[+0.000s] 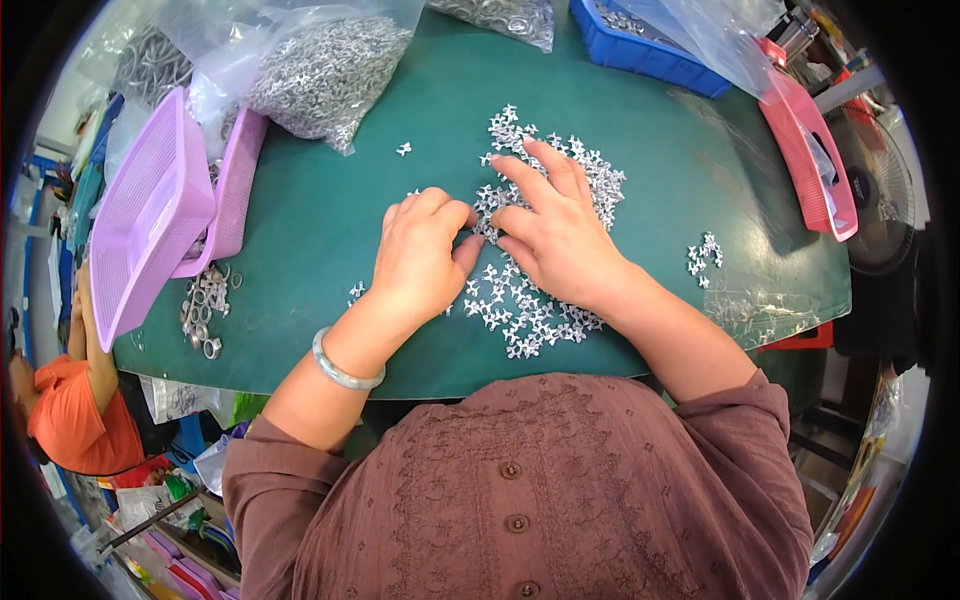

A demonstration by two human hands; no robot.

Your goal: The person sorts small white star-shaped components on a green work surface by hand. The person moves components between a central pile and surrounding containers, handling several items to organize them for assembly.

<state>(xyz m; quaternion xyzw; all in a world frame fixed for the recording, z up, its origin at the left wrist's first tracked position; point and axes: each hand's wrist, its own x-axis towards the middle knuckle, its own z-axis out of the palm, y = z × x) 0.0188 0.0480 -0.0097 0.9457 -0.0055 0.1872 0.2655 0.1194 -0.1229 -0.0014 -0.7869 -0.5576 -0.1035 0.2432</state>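
Small silvery metal pieces (pixel 520 312), shaped like little crosses or bows, lie in a loose pile on the green tabletop (pixel 320 280). At the pile's left edge is my left hand (pixel 420 250), its fingers curled in and its thumb close to the index finger. Anything between those fingertips is too small to make out. My right hand (pixel 565 230) rests over the middle of the pile with its fingers spread, covering some pieces. Its thumb and index finger point toward my left fingertips. A pale bangle (pixel 347 370) circles my left wrist.
Clear bags of metal parts (pixel 335 75) and pink baskets (pixel 160 220) stand at the left, beside loose rings (pixel 205 305). At the back right are a blue tray (pixel 650 55) and a red basket (pixel 815 160). A few pieces (pixel 705 258) lie apart. Another person (pixel 85 415) is far left.
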